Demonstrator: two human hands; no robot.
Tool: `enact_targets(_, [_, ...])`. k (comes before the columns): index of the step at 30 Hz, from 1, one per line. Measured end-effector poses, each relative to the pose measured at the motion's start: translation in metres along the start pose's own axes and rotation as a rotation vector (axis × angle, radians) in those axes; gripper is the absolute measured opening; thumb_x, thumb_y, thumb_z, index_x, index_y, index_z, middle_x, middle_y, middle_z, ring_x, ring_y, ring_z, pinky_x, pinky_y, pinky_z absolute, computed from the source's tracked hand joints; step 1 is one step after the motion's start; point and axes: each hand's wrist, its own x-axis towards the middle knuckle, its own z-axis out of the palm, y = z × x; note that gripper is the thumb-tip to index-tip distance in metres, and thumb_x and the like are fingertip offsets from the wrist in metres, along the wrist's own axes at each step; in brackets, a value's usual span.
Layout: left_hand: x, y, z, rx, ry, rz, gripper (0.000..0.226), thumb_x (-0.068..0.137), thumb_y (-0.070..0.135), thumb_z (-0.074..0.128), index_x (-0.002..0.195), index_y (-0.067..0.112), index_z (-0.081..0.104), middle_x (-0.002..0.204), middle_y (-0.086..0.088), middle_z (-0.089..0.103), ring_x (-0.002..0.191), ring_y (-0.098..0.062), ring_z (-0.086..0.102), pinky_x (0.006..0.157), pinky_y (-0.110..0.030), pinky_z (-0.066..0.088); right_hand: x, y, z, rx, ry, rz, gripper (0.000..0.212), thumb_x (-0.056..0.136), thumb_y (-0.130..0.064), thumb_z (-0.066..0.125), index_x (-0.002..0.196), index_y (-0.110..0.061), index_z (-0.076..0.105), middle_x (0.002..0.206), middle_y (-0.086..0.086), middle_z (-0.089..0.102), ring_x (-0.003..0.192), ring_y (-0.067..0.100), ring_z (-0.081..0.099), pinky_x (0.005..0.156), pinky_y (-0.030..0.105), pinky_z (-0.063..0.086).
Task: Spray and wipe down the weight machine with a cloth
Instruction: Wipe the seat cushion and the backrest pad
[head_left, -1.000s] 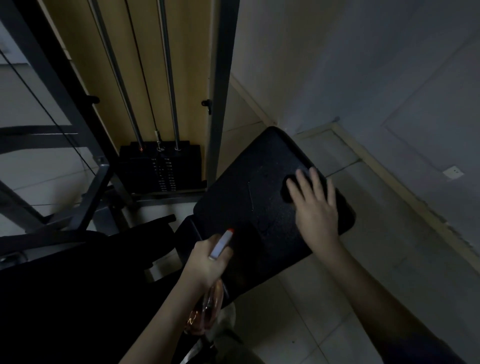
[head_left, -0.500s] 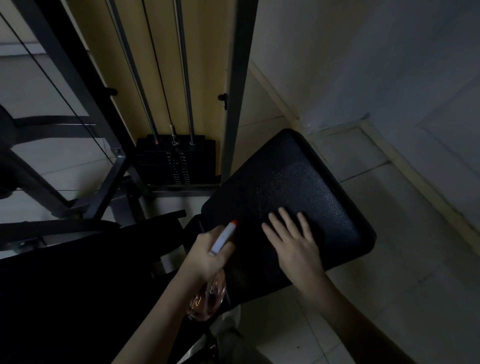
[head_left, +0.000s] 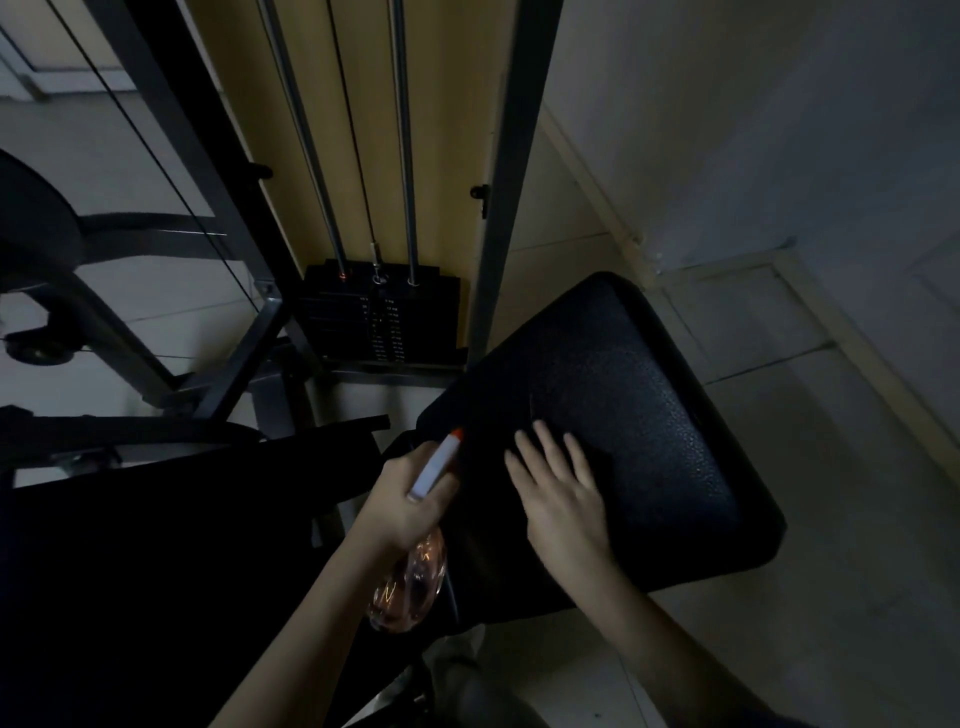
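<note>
Gripping a spray bottle (head_left: 411, 587) round its neck, the left hand (head_left: 408, 501) is holding it at the near left edge of the black seat pad (head_left: 654, 410), with the fingers curled around it. The clear pinkish body is hanging below the hand, and the white head with an orange tip is pointing far and right, toward the pad. Just to the right, the right hand (head_left: 563, 501) is lying flat on the near part of the pad, with fingers straight and a little spread. Whether a cloth is lying under this palm I cannot tell, because the pad and the light are both dark. The pad is lying at an angle above the pale floor tiles (head_left: 841, 493). Farther away, on the left, the weight stack (head_left: 379, 317) is standing beside a grey frame post (head_left: 511, 182), and two shiny guide rods (head_left: 406, 156) with a thin cable between them are rising from it in front of a yellow panel (head_left: 457, 104).
</note>
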Motion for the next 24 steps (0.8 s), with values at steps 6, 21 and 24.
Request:
enact_targets(6, [0.01, 0.002, -0.001, -0.018, 0.012, -0.024, 0.044, 0.075, 0.042, 0.052, 0.089, 0.002, 0.057, 0.065, -0.003, 0.052, 0.052, -0.007, 0.046, 0.05, -0.022, 0.038, 0.051, 0.044, -0.052, -0.069, 0.229, 0.258, 0.057, 0.068, 0.001, 0.057, 0.124, -0.01, 0.06, 0.14, 0.014, 0.049, 0.136, 0.034, 0.035, 0.113, 0.054, 0.013])
enact_targets(21, [0.011, -0.008, -0.013, -0.057, -0.066, -0.069, 0.032, 0.078, 0.03, 0.051, 0.096, 0.004, 0.059, 0.077, -0.016, 0.062, 0.057, -0.014, 0.053, 0.052, -0.024, 0.041, 0.045, 0.015, -0.018, -0.181, 0.006, 0.08, 0.049, 0.078, -0.012, 0.038, 0.12, -0.012, 0.064, 0.13, 0.012, 0.058, 0.125, 0.032, 0.049, 0.106, 0.047, 0.025])
enact_targets(24, [0.01, -0.012, -0.019, -0.069, -0.061, -0.093, 0.031, 0.078, 0.031, 0.05, 0.093, 0.004, 0.058, 0.071, -0.01, 0.057, 0.057, -0.011, 0.05, 0.053, -0.023, 0.039, 0.085, 0.043, -0.046, -0.229, 0.175, 0.221, 0.055, 0.073, -0.002, 0.057, 0.128, -0.01, 0.056, 0.137, 0.014, 0.05, 0.132, 0.035, 0.04, 0.109, 0.054, 0.019])
